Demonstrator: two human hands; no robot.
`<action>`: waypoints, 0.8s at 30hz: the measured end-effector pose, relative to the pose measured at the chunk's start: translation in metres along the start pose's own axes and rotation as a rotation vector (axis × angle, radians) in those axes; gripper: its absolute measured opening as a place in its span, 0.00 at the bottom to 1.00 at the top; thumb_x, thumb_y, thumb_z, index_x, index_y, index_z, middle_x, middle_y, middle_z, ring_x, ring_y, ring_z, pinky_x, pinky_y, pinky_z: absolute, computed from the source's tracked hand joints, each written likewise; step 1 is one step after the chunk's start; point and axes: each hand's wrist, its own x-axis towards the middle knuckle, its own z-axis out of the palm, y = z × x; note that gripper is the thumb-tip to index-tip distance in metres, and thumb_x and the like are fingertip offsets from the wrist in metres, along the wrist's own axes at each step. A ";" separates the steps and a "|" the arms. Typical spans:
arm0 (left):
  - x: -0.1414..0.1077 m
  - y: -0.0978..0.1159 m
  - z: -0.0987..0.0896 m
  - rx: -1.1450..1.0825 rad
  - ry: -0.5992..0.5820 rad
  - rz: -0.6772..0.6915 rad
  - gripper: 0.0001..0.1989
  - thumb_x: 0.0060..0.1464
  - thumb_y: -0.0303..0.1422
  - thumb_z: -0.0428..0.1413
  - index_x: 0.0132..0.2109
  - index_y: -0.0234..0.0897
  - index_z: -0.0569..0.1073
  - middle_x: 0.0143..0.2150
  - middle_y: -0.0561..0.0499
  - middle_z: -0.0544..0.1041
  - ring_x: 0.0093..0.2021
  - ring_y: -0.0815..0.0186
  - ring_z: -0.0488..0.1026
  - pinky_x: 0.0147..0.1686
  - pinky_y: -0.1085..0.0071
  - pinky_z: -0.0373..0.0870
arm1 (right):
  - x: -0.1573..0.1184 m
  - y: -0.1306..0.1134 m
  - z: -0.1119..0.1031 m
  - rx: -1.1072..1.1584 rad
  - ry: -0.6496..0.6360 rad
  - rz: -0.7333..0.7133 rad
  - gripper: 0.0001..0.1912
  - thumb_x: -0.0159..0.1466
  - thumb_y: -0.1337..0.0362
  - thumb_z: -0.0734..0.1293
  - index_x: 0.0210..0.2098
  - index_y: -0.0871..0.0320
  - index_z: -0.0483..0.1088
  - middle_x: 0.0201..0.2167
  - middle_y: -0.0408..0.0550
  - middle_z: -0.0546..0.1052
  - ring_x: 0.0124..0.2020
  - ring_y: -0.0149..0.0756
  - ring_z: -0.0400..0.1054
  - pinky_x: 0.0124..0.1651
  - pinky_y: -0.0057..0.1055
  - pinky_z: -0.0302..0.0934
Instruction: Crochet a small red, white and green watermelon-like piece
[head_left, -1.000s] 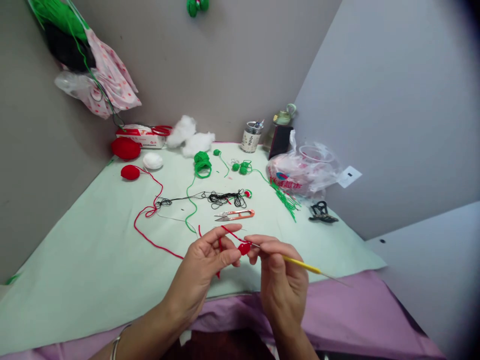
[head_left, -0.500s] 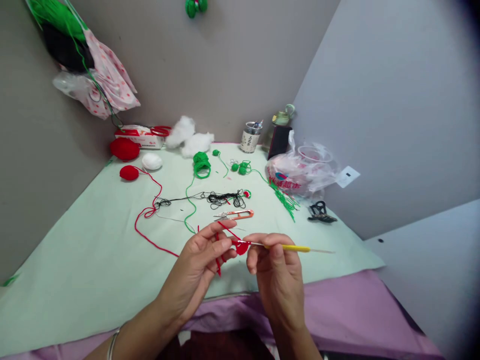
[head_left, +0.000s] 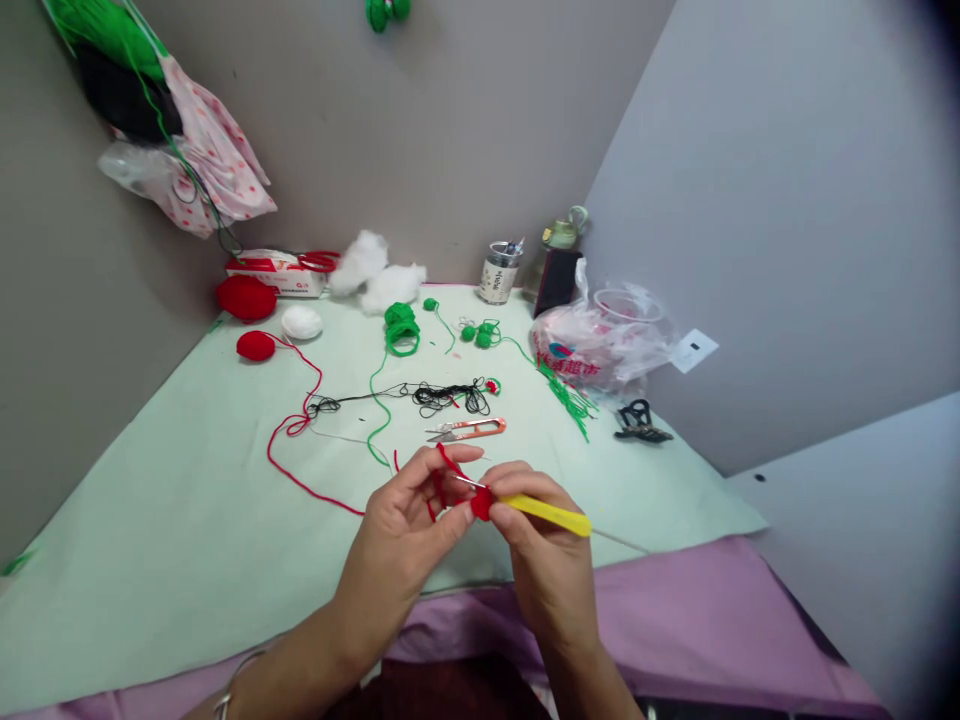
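Note:
Near the front edge of the table, my left hand (head_left: 409, 525) pinches a small red crocheted piece (head_left: 481, 503), with red yarn (head_left: 315, 492) looped over its index finger. The yarn runs back to a small red ball (head_left: 256, 346). My right hand (head_left: 551, 545) is closed around a crochet hook with a yellow handle (head_left: 551, 515); its metal tip is at the red piece, pointing left. Orange thread snips (head_left: 480, 429) lie just beyond my hands, and tangled black yarn (head_left: 450, 397) lies behind them.
Green yarn (head_left: 402, 325), a white ball (head_left: 302, 322) and white stuffing (head_left: 394, 288) lie further back. A pen holder (head_left: 500, 273) stands at the rear. On the right are a plastic bag (head_left: 600, 345), cut green strands (head_left: 568, 400) and a black hair clip (head_left: 641, 424).
My hands have come closer together. The hook's handle has tilted down to the right, and my right fingers have moved left to the red piece.

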 end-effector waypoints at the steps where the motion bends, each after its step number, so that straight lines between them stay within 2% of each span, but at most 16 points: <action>1: 0.000 0.000 0.000 0.013 -0.001 0.008 0.14 0.56 0.31 0.70 0.49 0.49 0.85 0.37 0.54 0.77 0.40 0.68 0.72 0.45 0.73 0.69 | 0.000 0.000 -0.001 -0.020 -0.007 0.003 0.04 0.63 0.65 0.78 0.38 0.49 0.83 0.36 0.44 0.81 0.40 0.34 0.75 0.43 0.29 0.70; 7: 0.003 0.005 0.000 -0.056 0.047 -0.105 0.15 0.54 0.31 0.70 0.49 0.45 0.85 0.33 0.54 0.76 0.36 0.68 0.69 0.34 0.76 0.66 | 0.000 0.002 0.000 -0.003 0.045 0.033 0.04 0.62 0.68 0.78 0.33 0.52 0.82 0.33 0.44 0.79 0.35 0.34 0.72 0.37 0.29 0.68; 10: 0.004 0.004 0.001 -0.073 0.033 -0.106 0.15 0.54 0.29 0.70 0.49 0.45 0.85 0.33 0.55 0.77 0.35 0.68 0.70 0.34 0.76 0.65 | -0.001 0.003 0.003 0.067 0.074 0.066 0.04 0.60 0.67 0.78 0.32 0.52 0.81 0.33 0.43 0.79 0.31 0.31 0.71 0.34 0.28 0.67; 12: 0.003 0.002 0.001 -0.060 0.006 -0.088 0.14 0.55 0.28 0.68 0.49 0.46 0.85 0.34 0.54 0.78 0.37 0.68 0.71 0.36 0.75 0.66 | -0.001 0.005 0.004 0.075 0.090 0.071 0.05 0.60 0.66 0.79 0.32 0.52 0.80 0.33 0.44 0.79 0.32 0.32 0.71 0.35 0.29 0.68; 16: 0.000 -0.003 0.000 -0.023 -0.027 -0.058 0.13 0.59 0.30 0.67 0.51 0.46 0.84 0.38 0.53 0.81 0.42 0.64 0.75 0.42 0.73 0.69 | -0.004 0.007 0.004 -0.005 0.107 -0.014 0.04 0.62 0.67 0.77 0.32 0.52 0.81 0.33 0.45 0.79 0.38 0.35 0.74 0.39 0.30 0.70; 19: -0.002 -0.005 -0.002 -0.017 -0.050 -0.054 0.13 0.60 0.34 0.68 0.52 0.47 0.84 0.41 0.52 0.82 0.46 0.63 0.76 0.47 0.72 0.70 | -0.005 0.004 0.006 -0.117 0.137 -0.114 0.07 0.64 0.70 0.76 0.34 0.51 0.81 0.33 0.44 0.79 0.37 0.35 0.74 0.38 0.29 0.69; 24: -0.002 -0.004 0.001 -0.068 0.020 -0.095 0.14 0.55 0.35 0.72 0.49 0.46 0.85 0.37 0.53 0.81 0.42 0.64 0.75 0.45 0.72 0.69 | -0.006 -0.003 0.009 -0.233 0.119 -0.194 0.09 0.65 0.72 0.75 0.36 0.50 0.81 0.34 0.43 0.79 0.37 0.34 0.75 0.39 0.28 0.69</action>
